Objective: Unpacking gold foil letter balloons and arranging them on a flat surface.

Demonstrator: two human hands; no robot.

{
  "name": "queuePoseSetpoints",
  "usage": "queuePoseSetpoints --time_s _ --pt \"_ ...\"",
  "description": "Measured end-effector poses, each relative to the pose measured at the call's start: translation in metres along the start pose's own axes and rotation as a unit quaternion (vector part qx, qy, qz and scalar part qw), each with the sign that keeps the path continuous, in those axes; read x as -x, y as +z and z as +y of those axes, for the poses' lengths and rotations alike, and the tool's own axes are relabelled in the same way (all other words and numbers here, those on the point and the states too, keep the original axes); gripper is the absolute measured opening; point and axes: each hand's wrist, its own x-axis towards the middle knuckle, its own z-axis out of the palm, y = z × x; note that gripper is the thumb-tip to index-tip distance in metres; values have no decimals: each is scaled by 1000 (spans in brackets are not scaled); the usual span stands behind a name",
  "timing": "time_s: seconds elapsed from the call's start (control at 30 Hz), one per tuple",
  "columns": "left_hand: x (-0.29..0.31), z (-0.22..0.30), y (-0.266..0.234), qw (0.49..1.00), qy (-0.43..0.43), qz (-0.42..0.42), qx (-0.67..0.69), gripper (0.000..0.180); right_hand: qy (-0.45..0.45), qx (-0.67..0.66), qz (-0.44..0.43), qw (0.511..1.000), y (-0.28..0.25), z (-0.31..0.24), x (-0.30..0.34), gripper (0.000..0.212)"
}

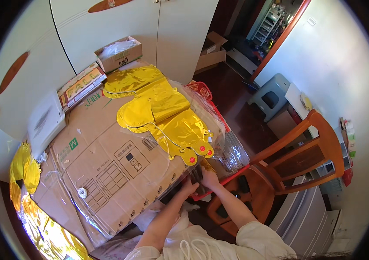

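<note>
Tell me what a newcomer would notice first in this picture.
Probably the shiny gold foil, spread over the right part of the cardboard, with bright, glaring foil at the lower left. Next, perhaps, the wooden chair at right. The left hand and right hand sit close together by the cardboard's near edge.

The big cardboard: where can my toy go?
Try the middle of the cardboard, between the white spool and the right-hand gold foil, or from the spool to the near edge. Crowded: far edge, by an open box and flat box; near right corner, by the left hand and right hand.
</note>
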Motion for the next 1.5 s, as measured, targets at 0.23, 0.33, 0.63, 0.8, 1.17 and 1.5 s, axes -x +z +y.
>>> queuePoseSetpoints --time_s 0.23,0.33,0.63,0.8,1.17,1.5 --pt "0 8 -6 998 -35 -37 -37 84 25 5 -44 999 -18 -2 1 59" --pt "-2 22 12 997 -44 6 -57 87 52 -29 -54 997 -24 31 -12 64" --pt "-12 11 15 995 -5 23 -96 103 64 -61 159 983 -61 118 -43 78" --pt "-5 30 17 993 -38 18 -107 94 166 -1 129 978 -7 97 -55 94" --pt "48 61 -19 901 82 141 -403 95 12 -88 216 972 -23 -3 -14 69" --pt "35 38 -20 846 154 124 -494 84 211 -45 162 963 -70 151 -72 90"
